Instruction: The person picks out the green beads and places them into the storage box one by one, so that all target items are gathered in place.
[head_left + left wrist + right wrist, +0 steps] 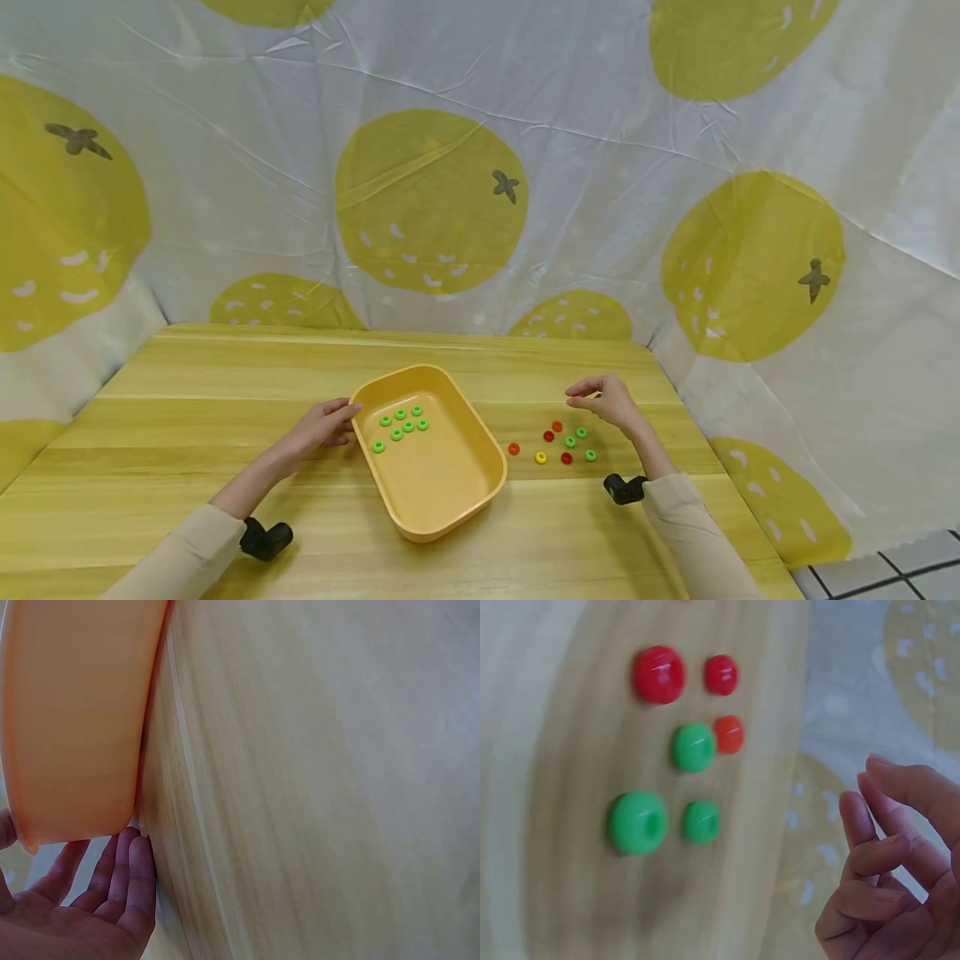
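Observation:
An orange-yellow plastic basin (457,475) stands on the table, its far left corner gripped by my left hand (324,423). The left thumb lies at the rim, and in the left wrist view the fingers (141,877) reach under the basin's corner. Several green ring beads (397,434) lie inside, toward the far left. Right of the basin lie loose beads: several green ones, two red, two orange and a yellow bead (541,457). My right hand (611,402) hovers just beyond them, thumb and fingers bent loosely. The right wrist view shows nothing between those fingers.
The wooden table (247,375) reaches back to a white cloth (585,208) with yellow fruit prints, which also hangs along the right side. An orange bead (513,448) lies near the basin's right wall. Black cameras (266,540) sit on both wrists.

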`<state>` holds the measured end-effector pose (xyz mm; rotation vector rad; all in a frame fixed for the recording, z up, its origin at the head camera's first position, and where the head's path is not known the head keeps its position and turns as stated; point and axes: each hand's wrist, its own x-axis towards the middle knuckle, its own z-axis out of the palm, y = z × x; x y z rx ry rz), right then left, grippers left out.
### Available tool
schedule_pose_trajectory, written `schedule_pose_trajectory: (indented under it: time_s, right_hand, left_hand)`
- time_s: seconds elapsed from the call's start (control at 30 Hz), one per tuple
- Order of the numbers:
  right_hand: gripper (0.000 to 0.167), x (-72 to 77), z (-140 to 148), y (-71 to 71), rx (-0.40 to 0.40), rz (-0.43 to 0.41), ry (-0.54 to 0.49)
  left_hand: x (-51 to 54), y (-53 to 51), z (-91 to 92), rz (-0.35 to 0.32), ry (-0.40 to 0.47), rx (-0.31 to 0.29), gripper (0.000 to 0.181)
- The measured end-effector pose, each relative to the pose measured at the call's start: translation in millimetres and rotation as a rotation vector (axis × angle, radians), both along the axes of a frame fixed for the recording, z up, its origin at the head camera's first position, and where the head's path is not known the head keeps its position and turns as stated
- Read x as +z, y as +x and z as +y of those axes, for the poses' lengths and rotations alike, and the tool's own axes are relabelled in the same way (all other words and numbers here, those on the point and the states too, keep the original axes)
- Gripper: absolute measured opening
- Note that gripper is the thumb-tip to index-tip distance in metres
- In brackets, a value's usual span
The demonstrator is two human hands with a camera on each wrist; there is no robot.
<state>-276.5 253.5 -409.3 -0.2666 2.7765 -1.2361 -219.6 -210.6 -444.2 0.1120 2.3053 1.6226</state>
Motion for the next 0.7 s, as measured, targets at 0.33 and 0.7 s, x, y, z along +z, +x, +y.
schedule_pose_trajectory:
  time_s: [0.33, 0.7]
  right_hand:
    - [0.018, -27.8, 19.7, 9.6, -0.031, -0.022, 0.062]
    - [0.013, -46.3, 23.6, 15.3, -0.009, 0.007, 0.086]
  left_hand:
    - [2.9, -0.3, 0.0, 0.001, -0.002, -0.009, 0.071]
    - [1.6, 0.9, 0.7, 0.001, 0.008, 0.006, 0.068]
